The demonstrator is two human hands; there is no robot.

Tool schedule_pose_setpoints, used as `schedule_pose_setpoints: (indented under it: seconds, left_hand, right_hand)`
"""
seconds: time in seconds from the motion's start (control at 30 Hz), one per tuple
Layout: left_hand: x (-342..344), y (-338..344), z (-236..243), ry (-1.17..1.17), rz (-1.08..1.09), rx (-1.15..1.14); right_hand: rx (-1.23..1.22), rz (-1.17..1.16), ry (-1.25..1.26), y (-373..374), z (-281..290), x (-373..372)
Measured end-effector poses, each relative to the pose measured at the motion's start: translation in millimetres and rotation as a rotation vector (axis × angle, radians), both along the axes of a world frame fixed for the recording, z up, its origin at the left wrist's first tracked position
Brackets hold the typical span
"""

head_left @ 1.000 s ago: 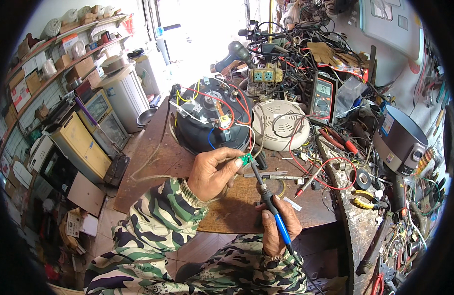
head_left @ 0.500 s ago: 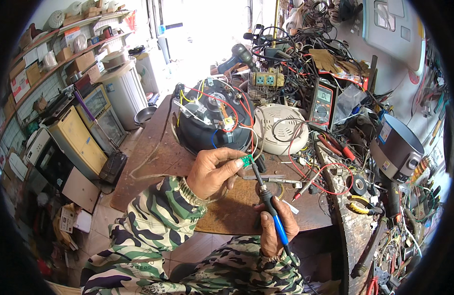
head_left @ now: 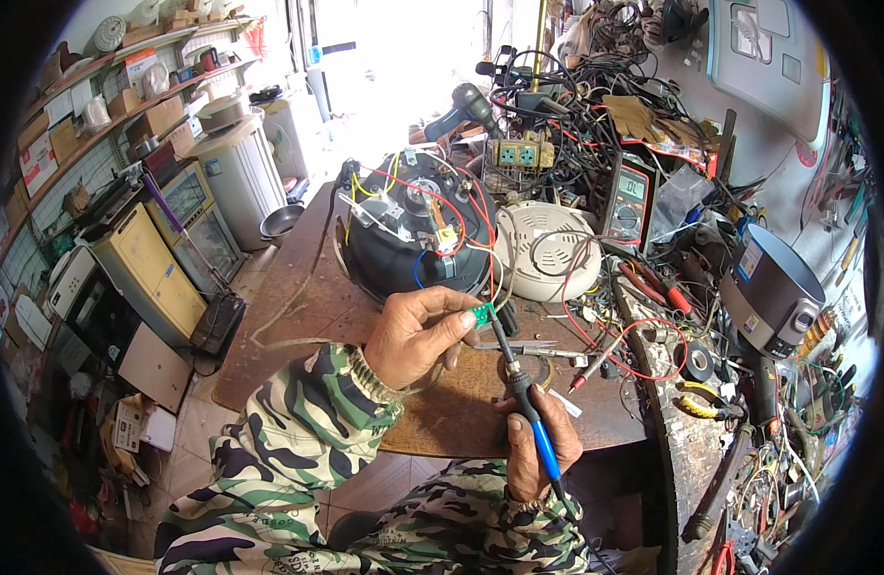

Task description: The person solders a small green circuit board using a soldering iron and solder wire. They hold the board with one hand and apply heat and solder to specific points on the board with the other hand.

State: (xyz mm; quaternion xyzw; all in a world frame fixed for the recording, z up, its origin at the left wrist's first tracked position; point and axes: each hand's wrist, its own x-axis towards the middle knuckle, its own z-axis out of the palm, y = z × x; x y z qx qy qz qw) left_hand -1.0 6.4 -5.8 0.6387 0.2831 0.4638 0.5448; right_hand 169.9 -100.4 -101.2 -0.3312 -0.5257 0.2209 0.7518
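Messy bench (head_left: 442, 422) in a packed repair room, tangled cables (head_left: 557, 96) piled past the hands and shelves (head_left: 126, 59) way off to the left. Left hand (head_left: 411, 337) has a little green board (head_left: 481, 314) pinched between thumb and fingers, held up over the wood. Right hand (head_left: 524, 470) is wrapped around the blue grip of a soldering iron (head_left: 520, 385), with the tip right at the board's near right edge; can't tell if it's actually touching. Just beyond the left hand sits a black round shell (head_left: 379, 251), its red, yellow, white and blue wires all exposed, and to its right lies a pale vented cover (head_left: 562, 278). Meter's (head_left: 630, 203) farther out past the right hand, with pliers (head_left: 702, 404) off to that hand's right. As for progress, I'd call it mid-job: opened up and board in hand, that much looks done. Joints are too small to make out, so no idea if any are finished. What's left, I reckon, is the soldering plus closing up that bare wiring.
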Motion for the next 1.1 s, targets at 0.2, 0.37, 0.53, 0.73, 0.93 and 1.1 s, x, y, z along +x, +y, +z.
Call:
schedule_pose_setpoints:
  seconds: [0.2,0.37,0.53,0.73,0.93,1.1]
  left_hand:
    - [0.7,-0.5,1.3,0.009,0.005,0.019]
    - [1.0,-1.3,1.0,0.006,0.007,-0.004]
    - [0.9,-1.6,1.7,0.013,0.009,-0.007]
    - [0.9,-1.6,1.5,0.02,0.009,-0.013]
    - [1.1,-1.8,1.6,0.034,0.021,-0.005]
    - [2.0,-2.9,2.3,0.065,0.043,0.046]
  right_hand:
    - [-0.005,-0.004,-0.002,-0.7,0.7,-0.2]
    - [-0.015,-0.014,-0.005,-1.4,0.5,-0.3]
    - [-0.009,0.004,-0.029,-1.7,-1.8,3.4]
    - [-0.005,0.025,-0.036,-2.4,-1.3,4.5]
    - [0.004,0.016,-0.035,-2.5,-0.7,3.7]
    - [0.013,0.009,-0.031,-1.7,0.2,2.7]
